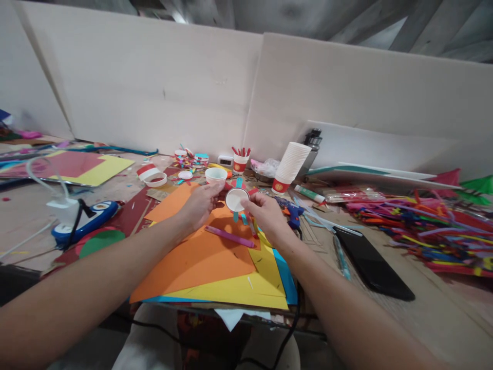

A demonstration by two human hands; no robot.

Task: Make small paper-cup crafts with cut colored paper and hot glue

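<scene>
Both of my hands hold a small paper-cup craft (237, 199), its white round bottom facing me, with red and teal paper strips sticking out around it. My left hand (201, 205) grips its left side with the fingers curled. My right hand (266, 215) pinches its right edge. Beneath them lies a stack of orange paper (200, 262), yellow paper (250, 293) and blue paper. A purple stick (229, 237) rests on the orange sheet just below my hands.
Behind the craft stand a white cup (215, 175), a cup with red sticks (240, 162) and a stack of paper cups (289, 167). A blue glue gun (294, 213), a black phone (372, 264), a heap of coloured pipe cleaners (431, 231) lie right. A power strip (82, 220) sits left.
</scene>
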